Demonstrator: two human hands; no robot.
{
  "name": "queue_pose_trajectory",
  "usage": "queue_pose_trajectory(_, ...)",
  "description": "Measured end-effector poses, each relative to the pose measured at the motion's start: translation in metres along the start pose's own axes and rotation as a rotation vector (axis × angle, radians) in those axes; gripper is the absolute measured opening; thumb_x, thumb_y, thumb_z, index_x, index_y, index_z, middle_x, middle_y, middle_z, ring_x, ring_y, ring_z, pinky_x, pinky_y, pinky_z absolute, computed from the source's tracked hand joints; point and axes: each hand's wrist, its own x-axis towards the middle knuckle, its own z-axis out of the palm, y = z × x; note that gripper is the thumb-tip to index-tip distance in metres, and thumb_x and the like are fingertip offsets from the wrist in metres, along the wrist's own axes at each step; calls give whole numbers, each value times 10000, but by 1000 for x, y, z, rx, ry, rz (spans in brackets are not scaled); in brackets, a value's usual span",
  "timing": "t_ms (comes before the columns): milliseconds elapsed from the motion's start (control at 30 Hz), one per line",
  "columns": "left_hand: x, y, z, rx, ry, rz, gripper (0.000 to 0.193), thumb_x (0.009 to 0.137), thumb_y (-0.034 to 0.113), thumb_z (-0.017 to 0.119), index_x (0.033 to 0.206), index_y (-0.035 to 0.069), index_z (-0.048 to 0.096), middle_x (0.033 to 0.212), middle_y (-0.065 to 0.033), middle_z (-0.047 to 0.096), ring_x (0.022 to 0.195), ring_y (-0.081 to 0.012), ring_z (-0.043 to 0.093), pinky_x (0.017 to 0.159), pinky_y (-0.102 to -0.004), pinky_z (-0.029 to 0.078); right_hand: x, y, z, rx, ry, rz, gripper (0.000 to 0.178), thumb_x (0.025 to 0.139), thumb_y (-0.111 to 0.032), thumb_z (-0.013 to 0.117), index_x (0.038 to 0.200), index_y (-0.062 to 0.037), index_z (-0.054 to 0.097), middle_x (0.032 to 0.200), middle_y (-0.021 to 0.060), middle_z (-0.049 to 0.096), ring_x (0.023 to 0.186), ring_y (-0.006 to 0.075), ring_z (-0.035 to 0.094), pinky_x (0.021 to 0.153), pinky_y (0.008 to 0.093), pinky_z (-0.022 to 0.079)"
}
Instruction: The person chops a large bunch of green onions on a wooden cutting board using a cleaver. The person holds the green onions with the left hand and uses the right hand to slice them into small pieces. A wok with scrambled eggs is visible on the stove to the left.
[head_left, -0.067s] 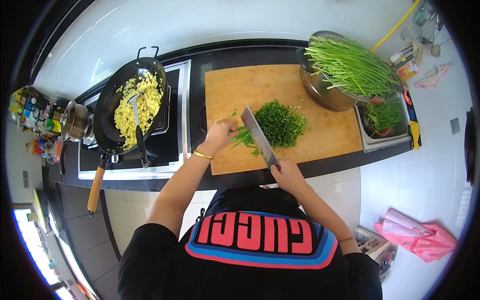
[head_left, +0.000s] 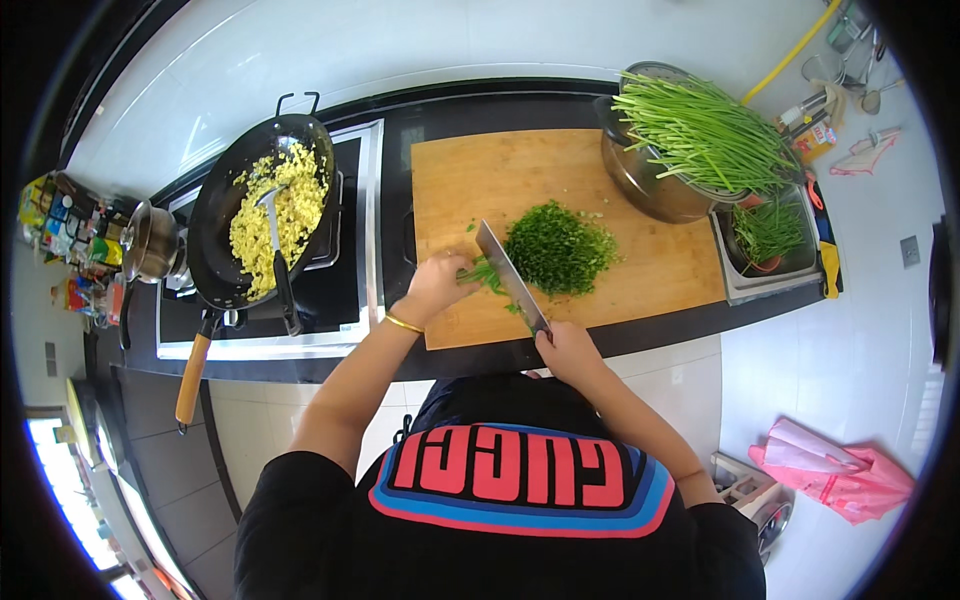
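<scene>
Okay so from my seat on the head cam, it's all about the gap between the two hands. The left hand [head_left: 437, 282] has its fingers bunched around a short bundle of green stalks [head_left: 487, 274] on the left half of the wooden cutting board [head_left: 450, 180]. The right hand [head_left: 568, 350] is wrapped round the handle end of a broad knife [head_left: 513, 277]. The stalks poke out to the right of the left hand, long axis roughly left to right, so the blade slants across them. Left hand's easily the nearer one; the right sits lower, toward the body. Can't tell if the edge touches the stalks. The chopped green pile [head_left: 560, 250] is just right of the blade.
</scene>
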Motion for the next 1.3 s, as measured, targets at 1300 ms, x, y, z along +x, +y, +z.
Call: queue_pose_trajectory(1300,20,-5,28,-316,112,-178,117,685,16,639,785,8,581,737,-93,641,659,-157,634,607,-252,508,4,23,-7,232,137,117,301,808,-227,507,769,64,570,682,232,579,669,357,593,598,390,445)
